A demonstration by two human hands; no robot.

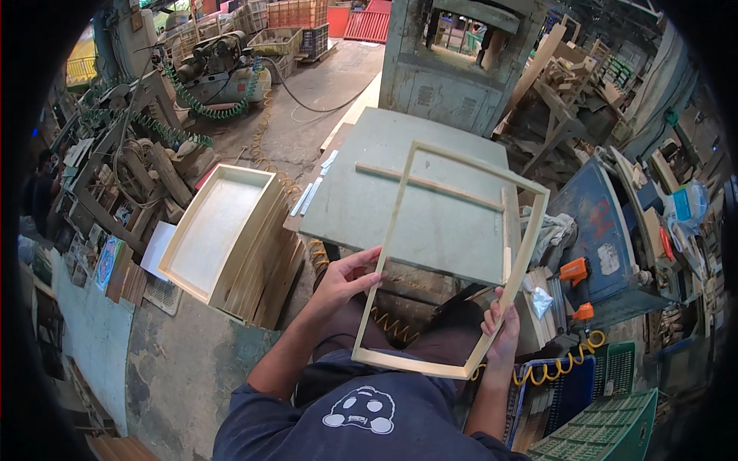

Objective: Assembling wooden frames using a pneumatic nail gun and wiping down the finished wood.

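A pale rectangular wooden frame (411, 364), open in the middle, is held up at a tilt in front of me, its far part over the grey-green tabletop (346, 192). My left hand (346, 284) is closed on the middle of its left rail, with thumb and fingers at the wood. Lower on the right rail, my right hand (501, 329) grips near the near corner, fingers wrapped round it. Beneath the frame, one long wooden strip (453, 191) lies across the tabletop. A second strip (506, 230) runs along the tabletop's right edge.
To my left stands a stack of shallow wooden trays (244, 234). Two orange air tools (574, 271) sit at right beside a blue metal cabinet (592, 230). A yellow coiled hose (542, 376) hangs above plastic crates (607, 430). A large grey machine (438, 92) rises behind the table.
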